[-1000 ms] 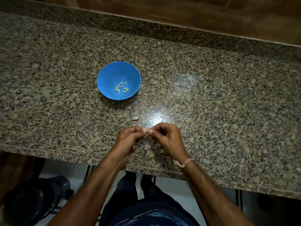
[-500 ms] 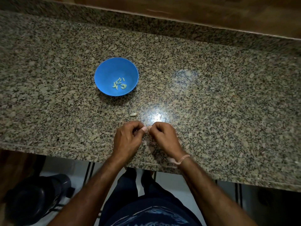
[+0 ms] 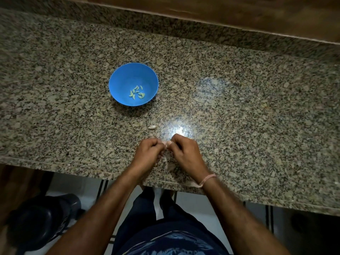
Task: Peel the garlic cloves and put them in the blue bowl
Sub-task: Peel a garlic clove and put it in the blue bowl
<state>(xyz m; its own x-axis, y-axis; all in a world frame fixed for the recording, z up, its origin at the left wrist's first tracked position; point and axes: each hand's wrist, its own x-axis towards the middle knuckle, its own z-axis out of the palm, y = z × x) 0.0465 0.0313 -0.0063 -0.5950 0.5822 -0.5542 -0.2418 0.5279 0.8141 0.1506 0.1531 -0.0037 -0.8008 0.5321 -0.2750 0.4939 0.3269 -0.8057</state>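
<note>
We look down on a speckled grey-and-tan granite surface (image 3: pixel 257 126) with a raised granite lip along its far side and brown wood behind that. Near the front edge, both hands meet at the fingertips. The left hand (image 3: pixel 149 152) and the right hand (image 3: pixel 185 153) each have their fingers curled inward, and between them they pinch a small pale garlic clove (image 3: pixel 166 143). Most of it is hidden by the fingertips, so we cannot tell how much skin remains on it. Both hands sit just above the surface, knuckles up, with the forearms reaching in from the lower edge of the view. A thin pink thread band (image 3: pixel 207 179) circles the right wrist.

Just beyond the hands, slightly to the left, a second pale garlic clove (image 3: pixel 152 127) lies loose on the surface, apart from everything else. Next to it a bright light glare reflects off the polished stone.

Farther back and to the left stands the round blue plastic bowl (image 3: pixel 119 81), upright and well apart from the hands. At its bottom lies a small cluster of yellowish-green peeled garlic cloves (image 3: pixel 137 92).

Below the front edge we see dark blue clothing, pale floor tiles, and a dark rounded container (image 3: pixel 42 223) on the floor at the lower left.
</note>
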